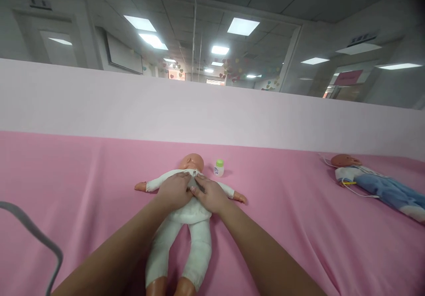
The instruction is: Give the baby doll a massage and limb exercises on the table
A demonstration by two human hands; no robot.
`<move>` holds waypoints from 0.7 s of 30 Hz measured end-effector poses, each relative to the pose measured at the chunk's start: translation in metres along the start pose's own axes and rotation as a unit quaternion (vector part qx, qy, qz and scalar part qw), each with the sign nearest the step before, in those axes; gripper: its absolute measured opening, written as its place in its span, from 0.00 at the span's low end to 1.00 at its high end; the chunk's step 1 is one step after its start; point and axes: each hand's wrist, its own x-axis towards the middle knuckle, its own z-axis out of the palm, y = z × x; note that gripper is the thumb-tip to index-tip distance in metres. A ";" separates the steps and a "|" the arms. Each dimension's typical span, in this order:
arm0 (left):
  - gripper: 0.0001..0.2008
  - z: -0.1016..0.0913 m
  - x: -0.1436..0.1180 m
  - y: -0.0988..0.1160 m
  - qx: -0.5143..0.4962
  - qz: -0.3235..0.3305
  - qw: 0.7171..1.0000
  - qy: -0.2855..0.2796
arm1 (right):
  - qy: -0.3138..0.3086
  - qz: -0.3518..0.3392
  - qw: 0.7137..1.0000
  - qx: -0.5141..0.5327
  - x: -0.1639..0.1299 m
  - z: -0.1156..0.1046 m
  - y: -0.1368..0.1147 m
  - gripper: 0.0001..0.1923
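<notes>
A pink cloth-covered bed (99, 189) fills the lower view, backed by a pale pink partition (133, 105) under a ceiling of lit panels. Near its middle lies a plastic baby doll in a white cotton romper (195, 229), face up, feet towards the near edge; the left hand (174, 190) and right hand (210, 194) rest on its chest, fingers pinching the romper's front at the collar. Just beyond its shoulder stands a small white bottle with a green cap (218, 168), label unreadable, and by the right edge lies a second doll in blue clothes (378, 185).

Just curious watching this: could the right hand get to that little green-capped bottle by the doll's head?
Probably yes. The right hand rests on the doll, and only bare pink sheet lies between it and the bottle.
</notes>
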 end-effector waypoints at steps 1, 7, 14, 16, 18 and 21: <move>0.25 -0.004 0.001 0.000 0.009 -0.009 1.000 0.004 | 0.005 0.006 1.000 0.000 0.001 -0.002 0.001 0.40; 0.27 -0.002 0.008 -0.006 0.033 -0.044 0.998 -0.041 | -0.039 0.031 0.999 0.017 0.007 0.000 0.012 0.46; 0.30 0.019 0.006 -0.018 0.032 -0.030 0.994 -0.096 | -0.059 0.023 0.998 -0.014 0.011 0.011 0.020 0.49; 0.30 0.020 0.006 -0.019 0.030 -0.032 0.994 -0.098 | -0.055 0.025 0.998 -0.017 0.011 0.013 0.021 0.49; 0.30 0.019 0.004 -0.019 0.019 -0.038 0.995 -0.087 | -0.041 0.027 0.999 -0.015 0.010 0.014 0.020 0.47; 0.29 0.015 -0.002 -0.018 -0.012 -0.080 0.996 -0.040 | -0.005 0.028 1.000 -0.002 0.004 0.013 0.018 0.41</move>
